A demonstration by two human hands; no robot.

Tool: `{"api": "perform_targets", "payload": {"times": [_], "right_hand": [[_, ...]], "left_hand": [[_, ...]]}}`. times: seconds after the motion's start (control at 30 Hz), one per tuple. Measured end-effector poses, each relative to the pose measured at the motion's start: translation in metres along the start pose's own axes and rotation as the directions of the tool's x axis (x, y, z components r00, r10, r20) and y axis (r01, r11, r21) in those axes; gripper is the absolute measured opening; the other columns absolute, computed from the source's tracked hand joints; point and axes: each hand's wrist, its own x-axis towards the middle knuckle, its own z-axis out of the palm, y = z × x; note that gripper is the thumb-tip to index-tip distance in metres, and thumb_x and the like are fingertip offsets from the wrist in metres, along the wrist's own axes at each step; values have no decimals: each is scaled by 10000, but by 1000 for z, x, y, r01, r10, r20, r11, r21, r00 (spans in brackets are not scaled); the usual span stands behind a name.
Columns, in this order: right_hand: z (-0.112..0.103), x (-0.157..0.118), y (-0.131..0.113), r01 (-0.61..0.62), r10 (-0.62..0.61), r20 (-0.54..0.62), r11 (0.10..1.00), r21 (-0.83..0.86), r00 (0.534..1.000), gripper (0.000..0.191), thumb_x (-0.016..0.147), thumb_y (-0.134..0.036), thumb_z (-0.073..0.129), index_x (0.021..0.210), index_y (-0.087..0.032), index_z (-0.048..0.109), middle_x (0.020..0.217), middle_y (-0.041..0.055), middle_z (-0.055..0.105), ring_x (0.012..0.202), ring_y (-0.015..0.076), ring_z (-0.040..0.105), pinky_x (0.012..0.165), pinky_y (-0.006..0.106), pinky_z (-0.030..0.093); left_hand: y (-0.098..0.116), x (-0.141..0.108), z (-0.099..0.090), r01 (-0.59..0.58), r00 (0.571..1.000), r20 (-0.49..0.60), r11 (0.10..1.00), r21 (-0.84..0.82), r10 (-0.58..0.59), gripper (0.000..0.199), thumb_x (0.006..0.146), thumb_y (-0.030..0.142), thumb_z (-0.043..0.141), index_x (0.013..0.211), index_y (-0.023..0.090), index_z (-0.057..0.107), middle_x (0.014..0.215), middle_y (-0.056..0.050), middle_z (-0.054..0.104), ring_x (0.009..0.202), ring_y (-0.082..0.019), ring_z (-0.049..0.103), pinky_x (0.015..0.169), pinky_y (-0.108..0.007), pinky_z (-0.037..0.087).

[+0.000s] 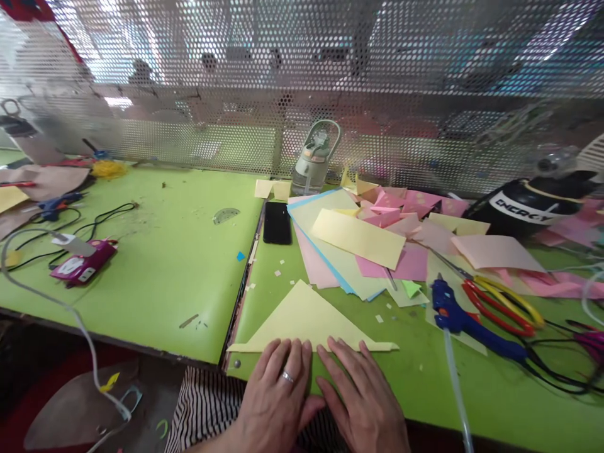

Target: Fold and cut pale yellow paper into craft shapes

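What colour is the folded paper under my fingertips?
The folded paper is pale yellow, clearest in the head view.

A smooth, bright green desk (189, 242) is split by a narrow, dark, worn seam (242, 286) running from its near edge towards its far edge. Along the far edge stands a silvery metal partition (236, 113) punched with small round holes, pale streaks of light (566, 30) showing through. Below the near edge, left, lies dark grey floor (158, 390).
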Motion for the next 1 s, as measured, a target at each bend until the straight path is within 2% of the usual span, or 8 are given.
{"api": "perform_targets", "payload": {"times": [0.1,0.27,0.37,0.5,0.73,0.8,0.87,1.0], "right_hand": [[-2,1,-2,-9,9,8,1000,2,1000,315,948,-286,525,1222,-180,639,1164,92,717,1107,226,658,1105,447,396],[-7,3,-5,-37,37,40,999,5,999,311,945,-306,532,1215,-195,639,1158,90,720,1088,228,666,1136,486,346],[-8,3,-6,-47,47,34,999,-5,998,298,951,-286,521,1197,-171,643,1164,104,714,1095,232,662,1102,479,392],[-6,1,-4,-28,28,10,999,-25,1000,296,953,-279,515,1184,-158,654,1142,102,721,1074,235,669,1017,439,477],[0,-1,2,24,-29,-38,993,-114,999,318,948,-331,508,1172,-189,683,1125,83,730,1025,249,687,966,425,510],[-1,-2,1,12,-15,-30,995,-101,999,313,947,-321,514,1179,-193,680,1129,83,728,1036,249,683,981,427,503],[-2,-2,-1,-24,23,-11,997,-68,1000,307,945,-309,527,1196,-204,669,1132,79,726,1052,243,676,1005,431,491],[-2,1,-4,-64,64,42,998,-3,997,306,947,-308,539,1207,-198,657,1132,87,719,1077,245,659,1034,448,469]], "left_hand": [[0,-1,1,14,1000,10,1000,-10,-14,562,1000,520,344,1342,123,548,1272,-92,637,1185,-222,550,1051,-358,415],[-2,3,-3,15,998,68,996,-88,-9,691,947,635,349,1369,113,516,1297,-111,623,1230,-241,530,1091,-377,380],[-2,4,-4,12,999,40,995,-98,-8,701,935,655,360,1347,116,533,1302,-100,624,1253,-249,513,1107,-383,347],[-3,0,1,-34,999,2,999,-29,34,738,908,694,374,1335,120,549,1308,-104,615,1269,-276,489,1088,-409,342],[-13,-1,15,-162,974,-127,972,169,185,778,872,755,340,1297,165,616,1302,-95,608,1192,-279,513,1012,-395,397],[-10,-1,10,-129,985,-94,979,155,144,785,873,757,325,1304,166,610,1301,-84,615,1180,-273,523,1010,-404,403],[-5,-1,2,-56,998,-11,993,105,57,812,873,760,291,1324,152,585,1303,-78,620,1197,-266,522,1034,-410,394],[2,-3,-11,20,994,106,999,49,-25,859,878,747,242,1366,100,528,1341,-99,596,1254,-254,499,1095,-400,356]]}}
